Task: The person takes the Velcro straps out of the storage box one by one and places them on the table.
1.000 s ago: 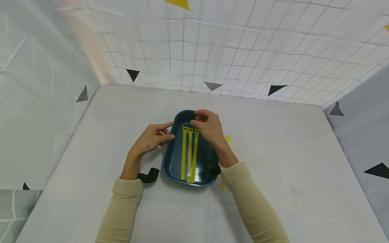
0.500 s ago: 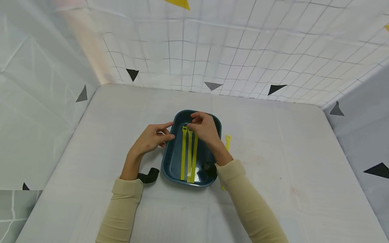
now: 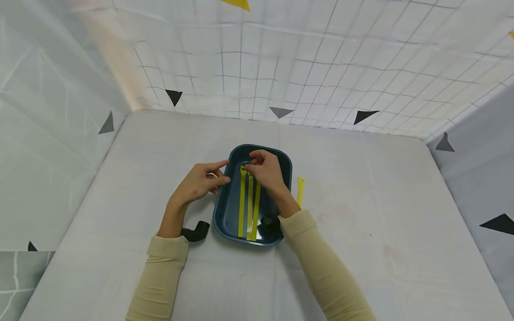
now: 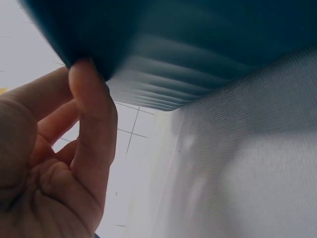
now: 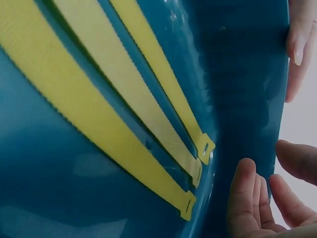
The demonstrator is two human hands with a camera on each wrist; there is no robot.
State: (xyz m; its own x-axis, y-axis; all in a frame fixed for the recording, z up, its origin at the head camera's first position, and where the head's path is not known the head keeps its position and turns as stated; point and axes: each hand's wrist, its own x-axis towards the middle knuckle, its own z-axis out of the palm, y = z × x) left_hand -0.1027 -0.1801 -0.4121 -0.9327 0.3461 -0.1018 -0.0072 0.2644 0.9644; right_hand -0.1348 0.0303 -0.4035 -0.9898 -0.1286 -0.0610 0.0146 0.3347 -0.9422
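A dark teal tray [image 3: 233,209] holds three yellow hook-and-loop cable straps [image 3: 242,205], laid side by side with their slotted heads at the far end. From the left, my left hand [image 3: 196,183] holds the tray's rim with thumb and index finger; the left wrist view shows the thumb [image 4: 89,114] at its outer wall. Inside the tray's far end hovers my right hand [image 3: 267,171], fingers bent and apart. It covers some strap heads in the head view, while the right wrist view shows the heads apart from its fingers [image 5: 242,188], which hold nothing.
Another yellow strap [image 3: 301,189] lies on the white table [image 3: 361,249] just right of the tray, partly hidden by the right forearm. A black device [image 3: 196,232] sits at the left wrist. White sheets with grid lines and dark triangles wall the back and sides.
My right hand has drifted left and slightly nearer over the tray, covering more of the strap heads. The left hand, tray and straps stay in place.
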